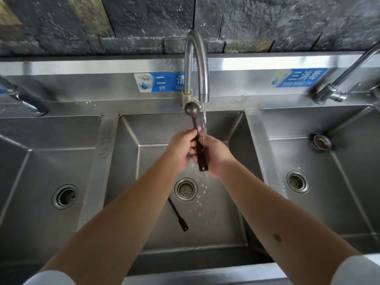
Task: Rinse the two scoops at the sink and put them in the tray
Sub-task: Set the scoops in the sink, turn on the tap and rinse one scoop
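While the second scoop lies on the middle sink floor near the drain, my left hand and right hand grip the first scoop by its handle, bowl up, beside the tap stream.

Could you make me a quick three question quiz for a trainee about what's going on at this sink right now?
1. True or false: water is running from the middle tap.
2. Where does the second scoop lie?
A. left basin
B. middle basin, near the drain
C. right basin
3. Fill in: the left hand grips the held scoop by its ____.

Key: 1 true. 2 B. 3 handle; the right hand is at it too.
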Demonstrator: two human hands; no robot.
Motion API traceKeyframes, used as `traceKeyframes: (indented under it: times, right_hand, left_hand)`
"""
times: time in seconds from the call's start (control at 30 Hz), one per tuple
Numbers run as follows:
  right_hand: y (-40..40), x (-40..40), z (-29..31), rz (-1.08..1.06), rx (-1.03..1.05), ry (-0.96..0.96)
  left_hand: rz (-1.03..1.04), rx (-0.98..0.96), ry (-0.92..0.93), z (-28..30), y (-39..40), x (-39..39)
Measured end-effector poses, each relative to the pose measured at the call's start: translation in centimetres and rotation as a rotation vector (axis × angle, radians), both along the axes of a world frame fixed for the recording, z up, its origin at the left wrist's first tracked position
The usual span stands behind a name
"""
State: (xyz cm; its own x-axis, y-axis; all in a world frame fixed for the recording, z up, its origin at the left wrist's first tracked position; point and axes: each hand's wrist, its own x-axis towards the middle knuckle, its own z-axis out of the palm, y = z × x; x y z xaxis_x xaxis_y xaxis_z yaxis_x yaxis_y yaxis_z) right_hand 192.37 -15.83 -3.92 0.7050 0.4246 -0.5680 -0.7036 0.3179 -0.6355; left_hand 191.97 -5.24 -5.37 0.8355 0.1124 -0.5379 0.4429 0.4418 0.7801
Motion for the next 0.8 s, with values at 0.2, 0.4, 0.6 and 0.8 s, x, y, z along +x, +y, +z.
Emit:
traceKeyframes:
  times: [0.2,0.4,0.6,0.8]
  right_hand:
    - [-3.4,-6.6,-4.2,-0.015,-0.072,0.331]
    - [-7.3,-11.4,-6.4,-0.038,-0.262,0.356]
    - [-10.2,-13.0,-6.1,0.026,-0.748,-0.004]
    - [-14.2,-11.0,-4.1,0.188,-1.129,-0.406]
  left_hand:
    - [-0.075,-0.051,0.236,-4.8,-2.1,-6.5]
    - [-0.193,-0.014,0.387,-6.7,-5.1,-10.8]
    - [-0.213,-0.002,0.397,-6.7,-8.7,-11.5]
    - [-0.176,-0.036,0.307,-4.5,-13.4,-8.7]
